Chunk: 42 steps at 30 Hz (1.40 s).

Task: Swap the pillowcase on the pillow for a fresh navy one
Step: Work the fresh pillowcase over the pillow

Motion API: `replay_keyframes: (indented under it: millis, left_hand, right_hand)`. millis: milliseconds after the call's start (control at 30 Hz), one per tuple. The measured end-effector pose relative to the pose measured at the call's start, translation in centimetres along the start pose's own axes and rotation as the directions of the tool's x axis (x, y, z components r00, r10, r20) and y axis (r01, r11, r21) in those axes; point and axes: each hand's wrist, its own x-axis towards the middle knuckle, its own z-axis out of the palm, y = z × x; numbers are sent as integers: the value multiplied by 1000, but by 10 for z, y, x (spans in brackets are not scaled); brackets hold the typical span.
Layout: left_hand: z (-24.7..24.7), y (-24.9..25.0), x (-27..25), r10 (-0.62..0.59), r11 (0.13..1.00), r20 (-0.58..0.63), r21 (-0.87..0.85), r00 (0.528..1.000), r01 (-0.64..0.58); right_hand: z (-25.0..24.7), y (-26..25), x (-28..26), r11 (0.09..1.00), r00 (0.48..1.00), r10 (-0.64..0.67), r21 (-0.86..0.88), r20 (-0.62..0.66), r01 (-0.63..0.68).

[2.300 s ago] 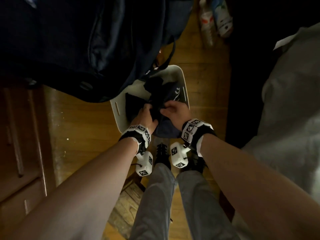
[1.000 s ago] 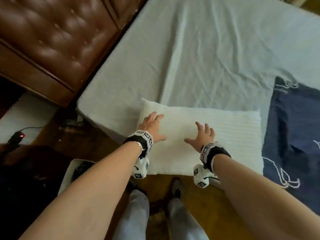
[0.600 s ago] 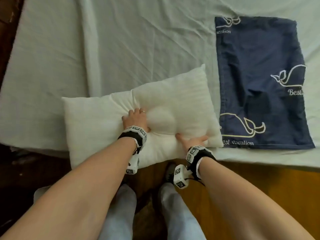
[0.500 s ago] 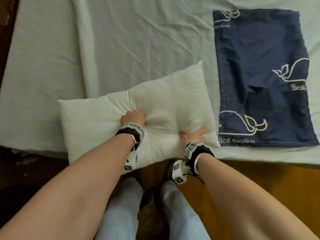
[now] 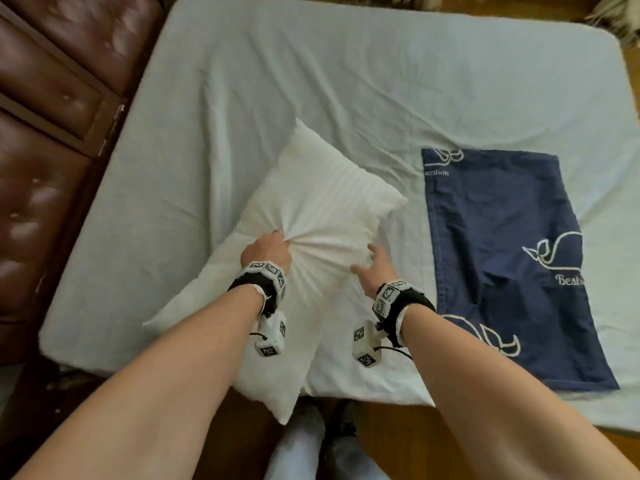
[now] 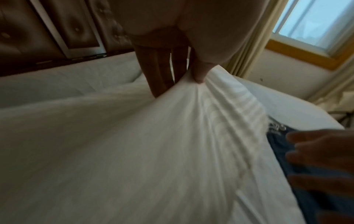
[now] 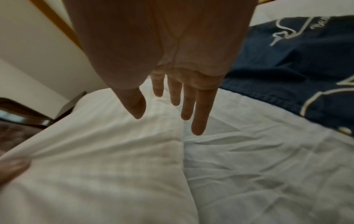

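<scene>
A: At the near edge of the bed (image 5: pixel 242 81), bare white pillow (image 5: pixel 322 206) lies diagonal, one corner overhanging the mattress edge above the wooden floor (image 5: pixel 388 441)

B: Left hand (image 5: pixel 266 252)?

A: Bunching the pillow fabric at mid-pillow. Left wrist view shows the thumb (image 6: pixel 199 74) and fingers (image 6: pixel 159 78) pinching a gather, creases fanning out from the grip

B: Right hand (image 5: pixel 375 270)?

A: Holding nothing. Fingers (image 7: pixel 199 113) straight and spread, thumb apart from them. It sits over the pillow's right edge; can't tell if the fingertips touch the fabric or hover just off it

B: Where's the fresh case?

A: Navy pillowcase (image 5: pixel 512 258) is flat on the light sheet to the right of the pillow, unworn. Near edge close to the mattress edge, long side running away from the person. White whale outlines and script on it, some wrinkles mid-panel. Strip of sheet shows between it and the pillow, not touching

B: Pillow fully on the bed otherwise?

A: Yes, far corner points toward the middle of the mattress

B: Beyond that?

A: Wrinkled sheet out to the far end of the bed. Brown tufted leather headboard (image 5: pixel 52 133) on the left. Left wrist view has a window (image 6: pixel 314 22) with pale curtains at the back
</scene>
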Motion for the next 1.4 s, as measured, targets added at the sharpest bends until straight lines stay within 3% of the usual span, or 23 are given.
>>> replay_keyframes:
  millis: [133, 333, 533, 800, 967, 1100, 1167, 1267, 1333, 1400]
  left_hand:
    - [-6, 33, 18, -51, 998, 84, -40, 995, 55]
    - [36, 127, 27, 150, 989, 299, -42, 942, -144]
    - [112, 245, 15, 227, 974, 362, -111, 904, -200]
    - [266, 372, -25, 44, 999, 460, -35, 887, -32]
    - [332, 450, -55, 91, 991, 514, 40, 853, -129]
    - [346, 489, -62, -48, 991, 432, 136, 901, -12]
    - [342, 498, -62, -63, 991, 435, 133, 898, 5]
    - [328, 510, -71, 39, 994, 458, 73, 888, -81]
    - [310, 514, -79, 90, 995, 415, 7, 905, -103]
    - [287, 512, -85, 60, 996, 363, -85, 930, -31]
  right_hand:
    - [-19, -2, 7, 989, 999, 0, -151, 32, 5]
    - [-90, 54, 24, 953, 991, 124, -272, -50, -133]
    - [-194, 145, 66, 922, 968, 205, -302, -143, -240]
    - [-301, 318, 125, 875, 911, 335, -279, -239, -395]
    - [-377, 396, 150, 855, 863, 359, -245, -355, -457]
    - [-415, 440, 165, 872, 842, 417, -109, -343, -477]
    - [-422, 447, 164, 882, 861, 407, -114, -304, -457]
    - [-424, 429, 154, 933, 927, 315, -111, -205, -342]
    - [-421, 402, 145, 968, 968, 170, -152, -182, -199]
    - [-417, 371, 134, 973, 993, -7, -230, -120, -21]
